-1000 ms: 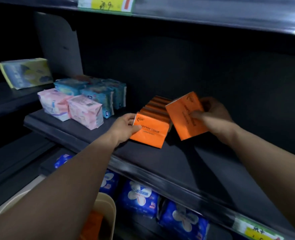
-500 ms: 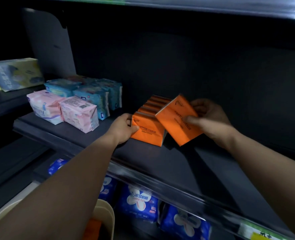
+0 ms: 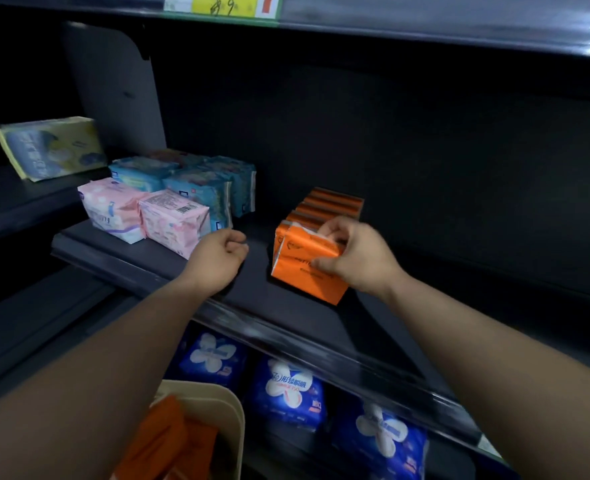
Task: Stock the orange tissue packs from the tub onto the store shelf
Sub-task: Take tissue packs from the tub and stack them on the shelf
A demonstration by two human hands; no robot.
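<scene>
Nearest, the cream tub [image 3: 232,410] holds at least two orange tissue packs [image 3: 168,441], and three blue packs [image 3: 286,389] sit on the lower shelf just past it. On the store shelf [image 3: 252,296] above, the left hand [image 3: 217,258] hovers loosely curled and empty. The right hand [image 3: 352,259] pinches the front orange pack [image 3: 300,275], which heads a row of orange packs [image 3: 331,204] too blurred to count. Farther left are two pink packs [image 3: 172,220], several light-blue packs [image 3: 200,183] and one yellow pack [image 3: 51,147].
</scene>
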